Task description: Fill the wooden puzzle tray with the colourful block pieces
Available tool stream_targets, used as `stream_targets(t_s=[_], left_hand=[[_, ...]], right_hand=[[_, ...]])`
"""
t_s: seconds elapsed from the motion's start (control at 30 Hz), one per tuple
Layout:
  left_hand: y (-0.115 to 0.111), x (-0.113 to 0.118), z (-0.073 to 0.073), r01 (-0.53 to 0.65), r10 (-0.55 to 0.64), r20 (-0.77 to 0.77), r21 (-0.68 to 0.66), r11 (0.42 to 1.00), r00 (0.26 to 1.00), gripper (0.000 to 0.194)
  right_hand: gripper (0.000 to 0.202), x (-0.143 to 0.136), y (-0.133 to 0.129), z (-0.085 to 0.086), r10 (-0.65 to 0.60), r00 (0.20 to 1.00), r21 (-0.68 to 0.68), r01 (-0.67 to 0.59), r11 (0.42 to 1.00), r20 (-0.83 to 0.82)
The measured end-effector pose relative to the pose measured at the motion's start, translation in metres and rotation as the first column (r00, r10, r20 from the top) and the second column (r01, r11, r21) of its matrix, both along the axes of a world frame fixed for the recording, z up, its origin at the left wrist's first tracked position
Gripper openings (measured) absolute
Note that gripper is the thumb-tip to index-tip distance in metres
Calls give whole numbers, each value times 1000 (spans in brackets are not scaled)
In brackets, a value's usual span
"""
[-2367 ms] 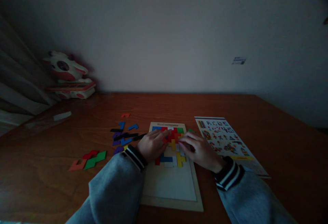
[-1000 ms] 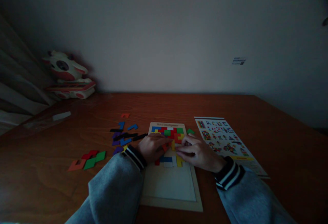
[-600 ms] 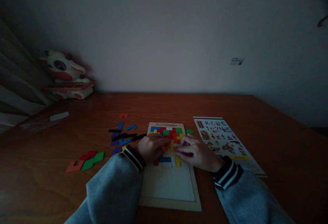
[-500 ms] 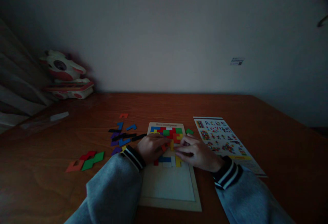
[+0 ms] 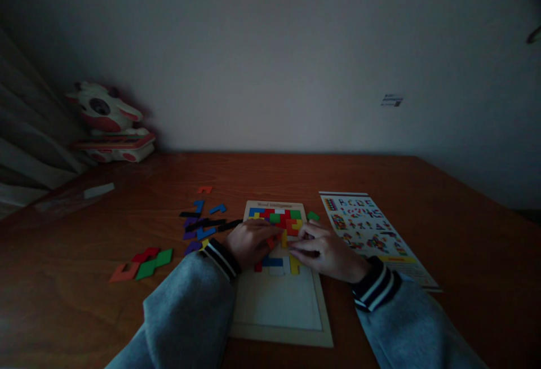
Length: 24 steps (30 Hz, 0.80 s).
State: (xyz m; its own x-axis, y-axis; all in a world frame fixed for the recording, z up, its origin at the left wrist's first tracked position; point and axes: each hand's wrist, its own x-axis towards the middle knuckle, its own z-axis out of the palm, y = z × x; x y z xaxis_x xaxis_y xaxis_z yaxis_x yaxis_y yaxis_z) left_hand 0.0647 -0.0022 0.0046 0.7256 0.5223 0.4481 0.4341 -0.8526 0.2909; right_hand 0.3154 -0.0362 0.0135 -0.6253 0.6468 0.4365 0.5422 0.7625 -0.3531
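The wooden puzzle board (image 5: 279, 339) lies in front of me, its upper part filled with coloured block pieces. My left hand (image 5: 250, 240) rests over the left side of the board, fingers stretched toward the middle, with an orange piece (image 5: 271, 242) partly showing under them. From the right, my right hand (image 5: 327, 249) reaches over the board with curled fingers. Its fingertips are beside a yellow piece (image 5: 284, 239); whether they pinch anything is too dark to see. Nearer me on the board are a blue piece (image 5: 273, 262) and a white piece (image 5: 276, 271).
Left of the board lie loose blue, black and purple pieces (image 5: 192, 246), with orange, red and green pieces (image 5: 146, 269) farther left. A printed pattern sheet (image 5: 372, 234) lies on the right. A cow-shaped toy (image 5: 114, 127) stands at the table's back left corner.
Both hands stay in nearly the same place over the board. The view has shifted very slightly; no piece has visibly moved.
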Motion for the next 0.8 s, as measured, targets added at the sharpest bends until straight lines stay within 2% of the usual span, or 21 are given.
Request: stream_targets(t_s=[0.47,0.8], left_hand=[[1,-1,-3,3,-3,-7,-9,1000,1000,34],[0,-1,0,-5,5,-13,-14,1000,1000,33]], right_hand=[[20,-2,0,1,-28,1000,-9,28,1000,10],[20,-1,1,1,-67,997,-74,65,995,-24]])
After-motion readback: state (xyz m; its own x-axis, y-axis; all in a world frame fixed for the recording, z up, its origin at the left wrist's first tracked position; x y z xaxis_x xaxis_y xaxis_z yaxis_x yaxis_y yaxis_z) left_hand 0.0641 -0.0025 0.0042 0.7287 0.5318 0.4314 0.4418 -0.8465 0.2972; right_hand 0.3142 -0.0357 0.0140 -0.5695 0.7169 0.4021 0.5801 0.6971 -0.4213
